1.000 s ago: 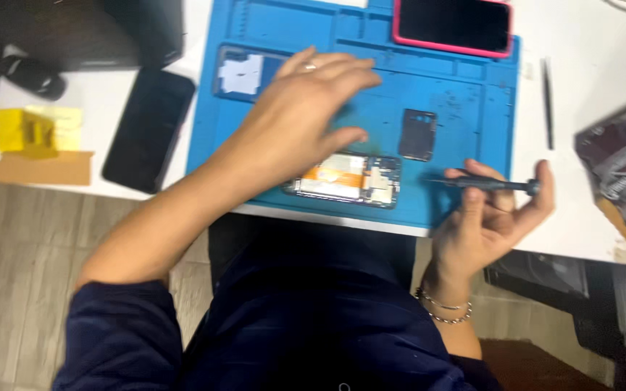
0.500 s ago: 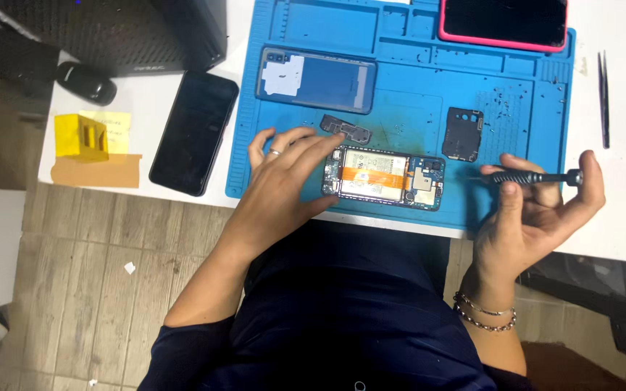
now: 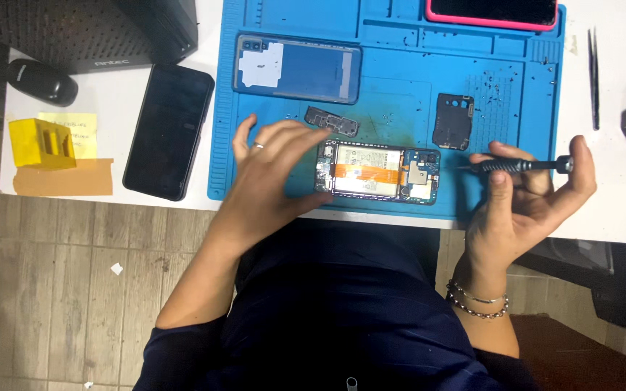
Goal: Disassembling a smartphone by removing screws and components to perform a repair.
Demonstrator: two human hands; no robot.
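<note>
The left hand lay spread open, holding nothing, against the left end of the opened phone on the blue mat. The right hand pinched a dark screwdriver, its tip just beside the phone's right end. Farther back lay a blue back cover.

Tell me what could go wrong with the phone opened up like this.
The opened phone lies near the front edge of the blue mat; a nudge from the left hand beside it could push it off. The right hand holds a screwdriver whose tip points at the bare board and could scratch it. Tiny loose specks, perhaps screws, could scatter.
</note>
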